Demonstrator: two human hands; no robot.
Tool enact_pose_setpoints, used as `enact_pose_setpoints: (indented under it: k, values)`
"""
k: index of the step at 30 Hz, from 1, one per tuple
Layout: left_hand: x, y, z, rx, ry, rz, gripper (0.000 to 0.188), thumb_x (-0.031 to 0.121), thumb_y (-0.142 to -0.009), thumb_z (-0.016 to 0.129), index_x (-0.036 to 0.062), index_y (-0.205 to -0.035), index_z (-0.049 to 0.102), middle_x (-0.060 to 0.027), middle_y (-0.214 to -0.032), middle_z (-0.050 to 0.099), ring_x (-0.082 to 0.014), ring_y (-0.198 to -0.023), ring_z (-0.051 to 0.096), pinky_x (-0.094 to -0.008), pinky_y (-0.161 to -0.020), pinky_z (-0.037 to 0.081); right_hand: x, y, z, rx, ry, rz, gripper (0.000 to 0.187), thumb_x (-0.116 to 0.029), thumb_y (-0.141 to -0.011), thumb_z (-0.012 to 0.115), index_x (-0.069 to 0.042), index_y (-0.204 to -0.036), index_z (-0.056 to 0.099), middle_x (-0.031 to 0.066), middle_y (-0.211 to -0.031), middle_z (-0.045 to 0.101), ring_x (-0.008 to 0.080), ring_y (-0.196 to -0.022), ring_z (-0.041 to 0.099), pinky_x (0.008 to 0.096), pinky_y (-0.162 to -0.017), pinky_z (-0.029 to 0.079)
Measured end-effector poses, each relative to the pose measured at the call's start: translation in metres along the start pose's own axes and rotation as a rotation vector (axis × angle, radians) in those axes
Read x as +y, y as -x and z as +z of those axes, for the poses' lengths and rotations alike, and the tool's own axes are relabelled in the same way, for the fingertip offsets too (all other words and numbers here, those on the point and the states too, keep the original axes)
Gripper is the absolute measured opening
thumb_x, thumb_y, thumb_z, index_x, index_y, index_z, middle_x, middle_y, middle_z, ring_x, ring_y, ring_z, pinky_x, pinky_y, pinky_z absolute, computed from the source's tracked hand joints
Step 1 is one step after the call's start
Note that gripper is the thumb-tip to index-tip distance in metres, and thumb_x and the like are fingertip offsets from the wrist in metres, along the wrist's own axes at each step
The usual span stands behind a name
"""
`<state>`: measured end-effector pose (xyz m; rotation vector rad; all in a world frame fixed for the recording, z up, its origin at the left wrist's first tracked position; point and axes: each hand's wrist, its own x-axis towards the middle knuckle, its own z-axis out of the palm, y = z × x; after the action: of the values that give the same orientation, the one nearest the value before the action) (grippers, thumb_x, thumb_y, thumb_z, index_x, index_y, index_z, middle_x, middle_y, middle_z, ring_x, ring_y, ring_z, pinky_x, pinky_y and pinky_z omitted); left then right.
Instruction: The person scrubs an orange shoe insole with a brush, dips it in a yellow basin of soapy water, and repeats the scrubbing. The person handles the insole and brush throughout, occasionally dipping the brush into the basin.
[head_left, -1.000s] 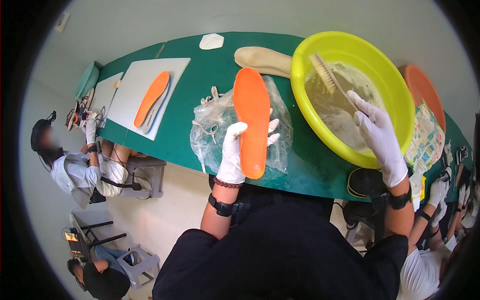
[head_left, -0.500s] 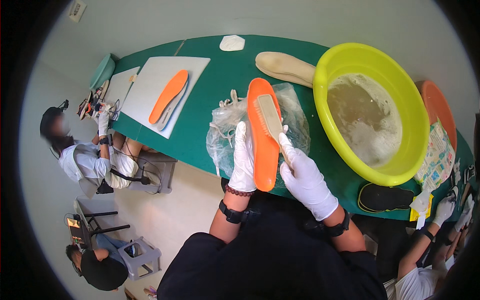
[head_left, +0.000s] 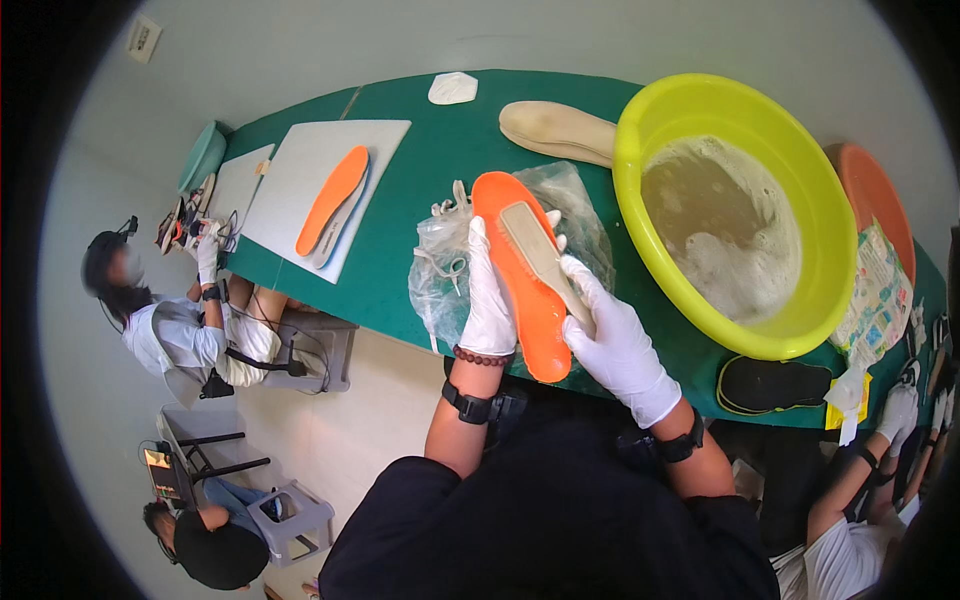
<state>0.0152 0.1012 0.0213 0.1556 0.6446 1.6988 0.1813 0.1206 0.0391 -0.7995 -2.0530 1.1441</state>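
Observation:
My left hand [head_left: 488, 305], in a white glove, grips an orange insole [head_left: 530, 325] from its left side, with fingertips showing past its right edge. In my right hand [head_left: 622, 350], also gloved, is the handle of a pale scrub brush [head_left: 532, 243]. The brush lies along the insole's upper half, bristles toward the orange surface. Beneath both hands a clear plastic bag [head_left: 436, 290] with white laces [head_left: 455, 268] rests on the green table [head_left: 400, 215].
To the right stands a yellow-green basin [head_left: 632, 205] of cloudy, foamy water. Beige insoles [head_left: 555, 132] lie beside it; a black insole [head_left: 772, 385] is at the near edge. Another orange insole [head_left: 330, 200] lies on a white board [head_left: 300, 150]. Co-workers sit left [head_left: 180, 320] and right [head_left: 850, 540].
The insole has tilted, its upper end swinging left and its lower end right. The brush has turned with it, still against the upper half. My left hand has moved slightly lower.

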Motion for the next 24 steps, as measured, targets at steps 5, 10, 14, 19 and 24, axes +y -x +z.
enact_pose_setpoints:
  k: [5,10,14,19,24]
  values:
    - [-0.001,-0.008,0.005,0.081,0.162,0.020,0.081,0.072,-0.088,0.042,0.0094,-0.139,0.040,-0.0137,-0.126,0.056,-0.0286,-0.110,0.057,-0.0449,-0.095,0.050,0.001,0.000,-0.009,-0.212,0.129,0.091,0.058,-0.010,-0.085,0.055,-0.004,-0.142,0.041,0.0272,-0.076,0.060,0.0421,-0.069,0.062,0.0481,-0.066,0.049]
    - [-0.009,-0.014,-0.002,0.058,0.040,0.083,0.083,0.076,-0.087,0.037,0.0094,-0.136,0.043,-0.0143,-0.122,0.059,-0.0280,-0.102,0.060,-0.0427,-0.086,0.054,-0.003,-0.010,0.001,-0.200,0.335,-0.001,0.054,-0.017,-0.090,0.054,-0.007,-0.142,0.042,0.0233,-0.070,0.062,0.0392,-0.063,0.062,0.0496,-0.059,0.049]
    - [0.005,-0.027,-0.003,0.026,0.058,0.091,0.082,0.073,-0.089,0.035,0.0050,-0.134,0.045,-0.0139,-0.115,0.061,-0.0265,-0.094,0.061,-0.0397,-0.082,0.055,-0.001,-0.023,0.009,-0.249,0.424,0.066,0.055,-0.016,-0.091,0.052,-0.011,-0.144,0.040,0.0237,-0.073,0.061,0.0406,-0.064,0.061,0.0502,-0.061,0.049]
    - [0.015,-0.017,0.007,0.012,0.013,0.144,0.081,0.073,-0.089,0.037,0.0051,-0.133,0.045,-0.0141,-0.117,0.061,-0.0262,-0.096,0.061,-0.0381,-0.081,0.055,-0.007,-0.040,0.012,-0.184,0.359,-0.003,0.056,-0.019,-0.091,0.051,-0.017,-0.146,0.037,0.0249,-0.071,0.061,0.0411,-0.063,0.062,0.0508,-0.063,0.050]
    - [0.014,-0.020,0.004,0.076,-0.108,0.252,0.081,0.072,-0.090,0.034,0.0054,-0.136,0.042,-0.0142,-0.122,0.059,-0.0273,-0.100,0.061,-0.0401,-0.079,0.056,-0.004,-0.036,0.026,-0.223,0.277,-0.079,0.056,-0.019,-0.093,0.051,-0.019,-0.147,0.035,0.0259,-0.070,0.060,0.0406,-0.062,0.062,0.0505,-0.064,0.051]
